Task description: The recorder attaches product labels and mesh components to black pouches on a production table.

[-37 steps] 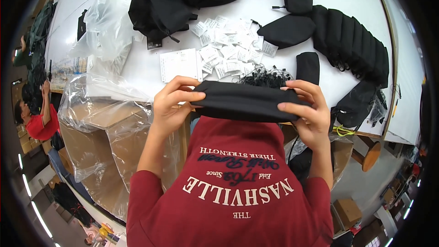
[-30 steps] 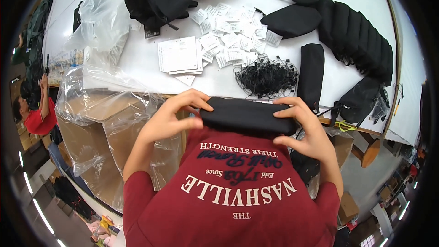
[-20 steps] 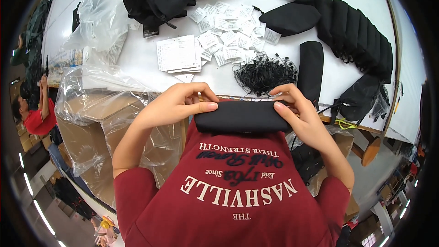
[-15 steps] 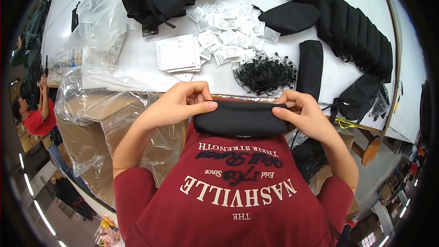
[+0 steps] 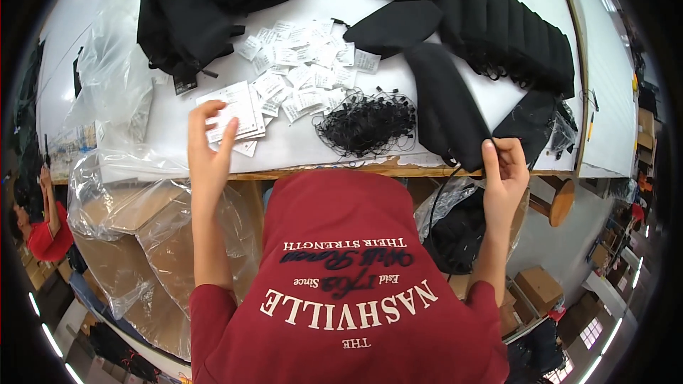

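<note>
Black pouch [image 5: 447, 103] lies at the table [image 5: 171, 128] edge, centre right; right hand [image 5: 504, 171] pinches its corner. Left hand [image 5: 208, 149], fingers spread and empty, nears the paper tags [image 5: 231, 108]: best lift just one.

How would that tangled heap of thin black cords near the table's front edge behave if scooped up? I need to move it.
The pile of black cords looks light and floppy: thin loops sprawl loosely from it. It would probably lift as one snarled clump, since the strands interlock, with stragglers trailing. Pushed, it would likely drag and spread toward the white paper tags rather than slide cleanly.
</note>
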`<state>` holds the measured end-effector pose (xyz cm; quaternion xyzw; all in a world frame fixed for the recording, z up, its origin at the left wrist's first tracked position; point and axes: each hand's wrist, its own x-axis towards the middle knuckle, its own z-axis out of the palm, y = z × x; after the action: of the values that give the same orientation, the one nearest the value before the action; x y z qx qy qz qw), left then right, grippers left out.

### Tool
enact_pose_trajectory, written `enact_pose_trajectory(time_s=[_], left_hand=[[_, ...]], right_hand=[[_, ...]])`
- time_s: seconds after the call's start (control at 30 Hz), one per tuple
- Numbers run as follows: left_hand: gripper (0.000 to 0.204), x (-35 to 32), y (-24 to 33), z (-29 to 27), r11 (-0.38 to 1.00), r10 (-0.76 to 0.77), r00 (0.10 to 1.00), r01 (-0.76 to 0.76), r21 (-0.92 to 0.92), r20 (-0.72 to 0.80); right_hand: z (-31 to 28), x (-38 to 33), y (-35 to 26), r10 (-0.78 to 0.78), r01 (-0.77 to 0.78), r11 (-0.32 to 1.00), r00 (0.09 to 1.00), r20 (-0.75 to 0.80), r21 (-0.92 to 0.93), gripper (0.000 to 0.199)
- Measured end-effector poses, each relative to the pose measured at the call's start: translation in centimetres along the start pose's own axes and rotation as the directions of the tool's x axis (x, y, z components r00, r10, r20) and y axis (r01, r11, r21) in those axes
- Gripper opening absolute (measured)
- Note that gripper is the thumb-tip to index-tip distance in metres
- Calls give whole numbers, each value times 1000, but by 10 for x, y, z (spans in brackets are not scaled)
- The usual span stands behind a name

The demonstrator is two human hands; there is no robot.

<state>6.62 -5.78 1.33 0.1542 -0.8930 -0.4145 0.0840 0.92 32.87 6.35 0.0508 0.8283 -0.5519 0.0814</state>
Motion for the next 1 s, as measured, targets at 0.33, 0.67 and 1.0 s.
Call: enact_pose_trajectory(time_s=[0.33, 0.67, 1.0], left_hand=[[71, 7, -79, 11, 933, -135, 980, 176, 313, -147], [72, -1, -90, 23, 926, -143, 980, 182, 330, -138], [48, 1, -63, 20, 963, -150, 946, 206, 175, -286]], right_hand=[[28, 4, 49, -229, 84, 836, 952, -205, -542, 17], [19, 10, 46, -139, 107, 907, 989, -50, -408, 13], [52, 17, 16, -464, 365, 785, 882, -85, -500, 15]])
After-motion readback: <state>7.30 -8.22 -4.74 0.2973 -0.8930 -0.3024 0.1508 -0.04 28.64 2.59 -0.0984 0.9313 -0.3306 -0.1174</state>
